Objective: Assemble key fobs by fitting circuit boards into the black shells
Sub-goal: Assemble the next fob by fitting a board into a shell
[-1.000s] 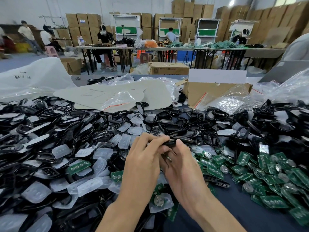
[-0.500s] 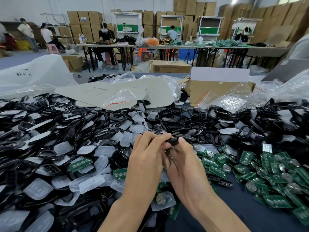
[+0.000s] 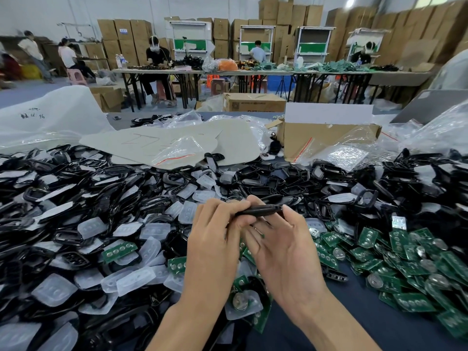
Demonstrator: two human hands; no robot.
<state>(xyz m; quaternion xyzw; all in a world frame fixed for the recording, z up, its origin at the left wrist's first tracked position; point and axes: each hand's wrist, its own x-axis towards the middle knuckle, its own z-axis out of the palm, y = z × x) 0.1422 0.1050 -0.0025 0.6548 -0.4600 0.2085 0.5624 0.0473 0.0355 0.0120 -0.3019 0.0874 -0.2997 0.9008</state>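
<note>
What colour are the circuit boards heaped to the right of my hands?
Green, with silvery round discs on some; the circuit boards show best in the head view.

Desk (image 3: 354, 321): dark blue-grey top, bare only at the near right edge.
Left and centre: dense heap of black plastic key-fob shells (image 3: 101, 198), with translucent whitish rubber button pads (image 3: 53, 290) scattered through it.
Right: pile of green rectangular circuit boards (image 3: 410, 264), several showing round silver coin cells.
Far side: pale grey card sheets (image 3: 152, 143), an open brown cardboard box (image 3: 316, 138), clear plastic zip bags (image 3: 339, 155), and a large white plastic sack (image 3: 50, 115) at the far left.
</note>
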